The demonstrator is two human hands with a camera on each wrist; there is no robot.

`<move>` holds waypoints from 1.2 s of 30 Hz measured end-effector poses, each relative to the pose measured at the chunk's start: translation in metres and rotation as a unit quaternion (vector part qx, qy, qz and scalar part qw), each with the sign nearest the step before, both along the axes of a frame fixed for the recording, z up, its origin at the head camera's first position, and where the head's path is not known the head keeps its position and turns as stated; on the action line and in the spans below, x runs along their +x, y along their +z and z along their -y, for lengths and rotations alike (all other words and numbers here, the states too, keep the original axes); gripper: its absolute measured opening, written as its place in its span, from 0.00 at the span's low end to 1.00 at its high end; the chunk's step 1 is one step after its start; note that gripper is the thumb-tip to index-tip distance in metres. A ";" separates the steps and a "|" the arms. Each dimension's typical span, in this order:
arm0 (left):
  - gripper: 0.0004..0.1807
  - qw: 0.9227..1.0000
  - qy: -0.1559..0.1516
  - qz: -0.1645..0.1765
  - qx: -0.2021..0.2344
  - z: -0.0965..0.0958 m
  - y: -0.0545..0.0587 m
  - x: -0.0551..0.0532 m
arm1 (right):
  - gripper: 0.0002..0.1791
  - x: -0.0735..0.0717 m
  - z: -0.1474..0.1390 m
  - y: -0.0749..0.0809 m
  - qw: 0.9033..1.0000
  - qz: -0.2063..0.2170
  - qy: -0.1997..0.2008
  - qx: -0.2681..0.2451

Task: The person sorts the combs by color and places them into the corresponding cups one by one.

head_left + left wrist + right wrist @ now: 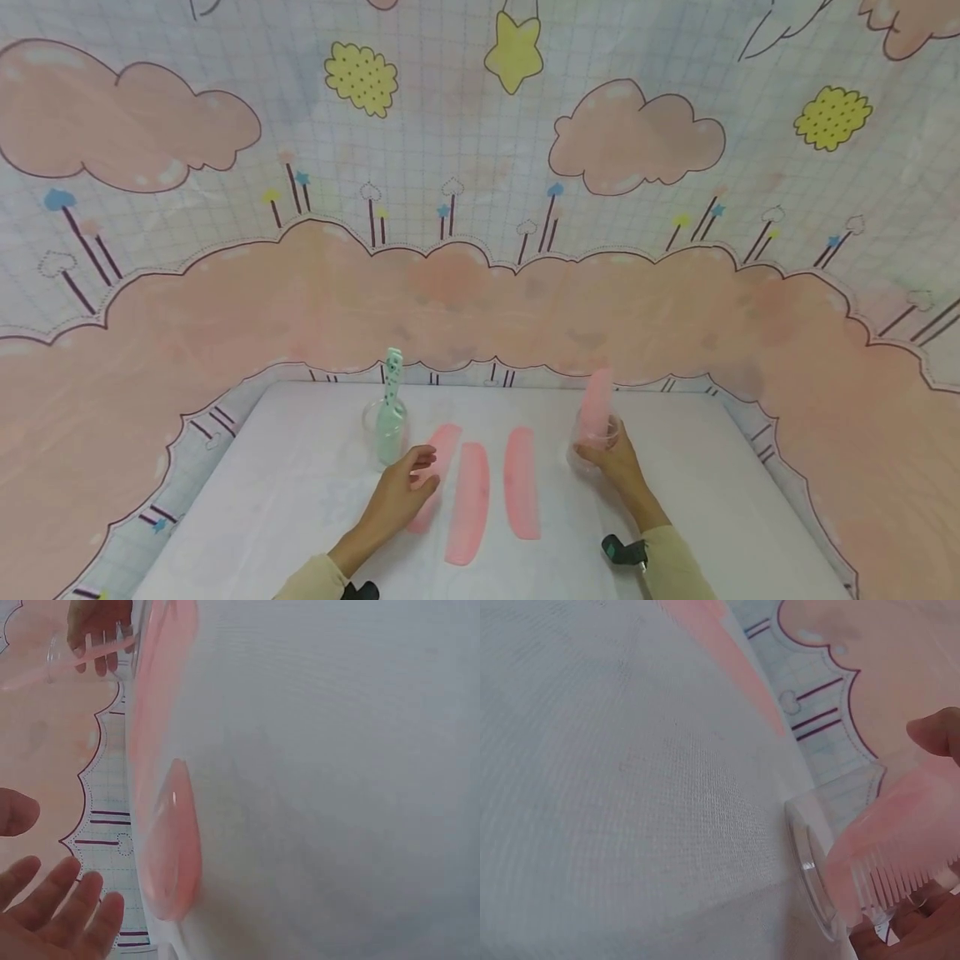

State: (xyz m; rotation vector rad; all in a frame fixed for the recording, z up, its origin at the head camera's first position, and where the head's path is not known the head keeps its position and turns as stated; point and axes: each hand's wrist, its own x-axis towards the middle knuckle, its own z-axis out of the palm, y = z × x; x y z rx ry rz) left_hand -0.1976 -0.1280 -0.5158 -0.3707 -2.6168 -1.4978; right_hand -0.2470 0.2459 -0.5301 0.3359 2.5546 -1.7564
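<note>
Lowest on the bench (240, 492), centre of frame, I see the middle comb (468, 504), pink, lying flat, long axis nearly up-down, top leaning slightly right. Right comb (522, 483) just beside it, also pink, top leaning slightly left. Left hand (395, 494), lower centre-left: fingers loosely bent and spread, thumb apart, nothing held. Relation that counts, I'd judge: left comb (445, 439) lies partly behind that hand in the frame, long axis running lower left to upper right; left hand clearly the nearer one. Left wrist view suggests a gap between fingers and pink comb, but contact is hard to rule out. Right hand (617, 460), right of centre: fingers curled round a clear cup (581, 457), well apart from the left comb. Standing comb (598, 398) is in that cup, pink, upright with a slight rightward lean, top above the rim. Can't tell whether the cup's base touches the bench. Farther left, near the bench's far edge: a second clear cup (368, 417) with a green tool (390, 425) in it, dotted handle up. Behind everything, cloud-print backdrop (480, 312).
</note>
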 end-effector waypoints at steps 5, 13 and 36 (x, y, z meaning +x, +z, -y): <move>0.26 0.999 0.020 0.008 -0.041 0.003 -0.003 0.001 | 0.56 -0.003 0.000 0.001 1.000 -0.005 0.001 0.001; 0.35 0.993 0.054 0.059 -0.084 0.004 -0.006 0.003 | 0.56 -0.003 0.000 0.001 1.000 0.000 0.001 0.014; 0.40 0.974 0.108 0.097 -0.175 0.001 -0.019 -0.012 | 0.55 -0.003 0.001 -0.004 1.000 0.003 -0.006 0.022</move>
